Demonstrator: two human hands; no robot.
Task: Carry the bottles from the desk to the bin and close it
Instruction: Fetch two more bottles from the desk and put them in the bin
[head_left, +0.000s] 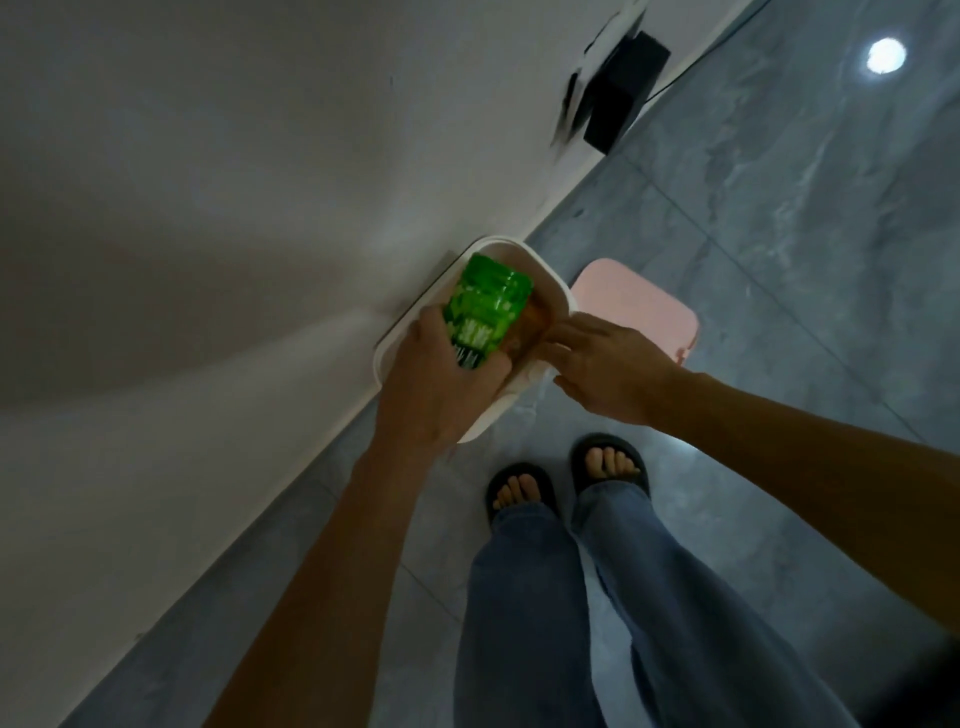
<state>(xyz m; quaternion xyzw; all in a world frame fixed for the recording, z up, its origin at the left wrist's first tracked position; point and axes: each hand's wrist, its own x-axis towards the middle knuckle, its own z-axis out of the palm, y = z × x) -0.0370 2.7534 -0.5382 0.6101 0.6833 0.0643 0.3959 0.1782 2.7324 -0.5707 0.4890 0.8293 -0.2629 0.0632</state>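
Note:
A green plastic bottle (483, 306) with a white-lettered label is tilted into the mouth of a white bin (550, 275) that stands on the floor against the wall. My left hand (441, 384) is wrapped around the bottle's lower end, just above the bin's near rim. My right hand (602, 364) reaches over the bin's right rim, fingers bent toward an orange-brown thing (524, 332) inside; whether they grip it is unclear. A pink lid (639, 306) lies flat beside the bin on its right.
A white wall (208, 260) runs along the left, meeting a grey marble tile floor (779, 234). A black box (618, 93) with a cable sits at the wall's base farther off. My feet in black sandals (566, 478) stand just short of the bin.

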